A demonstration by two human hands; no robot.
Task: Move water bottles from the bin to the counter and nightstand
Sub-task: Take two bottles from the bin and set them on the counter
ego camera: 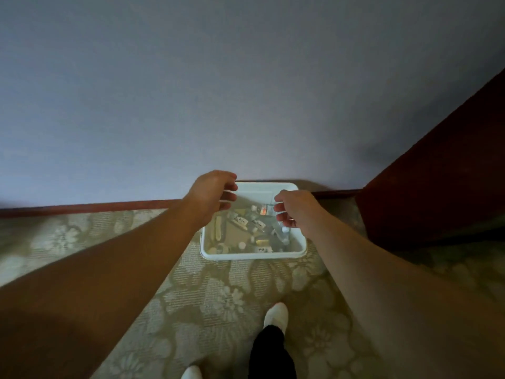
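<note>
Honestly the risk here looked like a fumble: both hands hung over the white bin (210,254), left hand (211,191) and right hand (293,210) with fingers loosely curled and holding nothing. The water bottles (269,229) lay jumbled flat in the bin with other small stuff, so grabbing one in that dim light could've dragged a neighbour out or slipped. The bin sat on patterned carpet (218,296) against a pale wall (246,91), dark wood furniture (437,173) to the right.
</note>
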